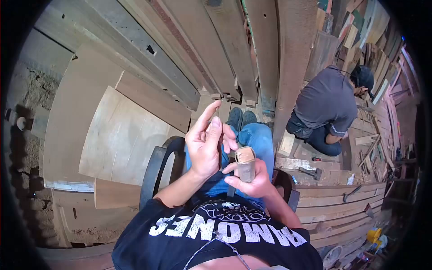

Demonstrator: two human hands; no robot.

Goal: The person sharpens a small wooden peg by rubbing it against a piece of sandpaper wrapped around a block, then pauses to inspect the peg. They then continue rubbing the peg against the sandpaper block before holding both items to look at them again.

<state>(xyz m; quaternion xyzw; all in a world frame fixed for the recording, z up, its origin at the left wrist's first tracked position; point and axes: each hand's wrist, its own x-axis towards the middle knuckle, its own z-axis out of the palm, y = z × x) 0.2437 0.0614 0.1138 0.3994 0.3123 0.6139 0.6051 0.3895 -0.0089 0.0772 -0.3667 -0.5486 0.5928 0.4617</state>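
Note:
My left hand (pixel 207 146) is raised in front of my lap, with its index finger and thumb pointing up close to each other. Something thin and dark seems to sit between those two fingertips, too small to name. The other fingers of that hand are half curled. My right hand (pixel 254 181) is wrapped round a short tan cylinder (pixel 245 166). Its upper end faces the camera and shows an orange-brown core inside a paler rim. What lies below the cylinder is hidden by my fingers. The hands are close together but apart, over my blue jeans (pixel 258 137).
I sit in a dark armchair (pixel 153 173). Long planks (pixel 261 45) stand ahead, and pale wooden sheets (pixel 121 135) are at the left. To the right a co-worker (pixel 324 105) crouches, near a hammer (pixel 310 172) on the wooden floor. A yellow power tool (pixel 375 236) is at lower right.

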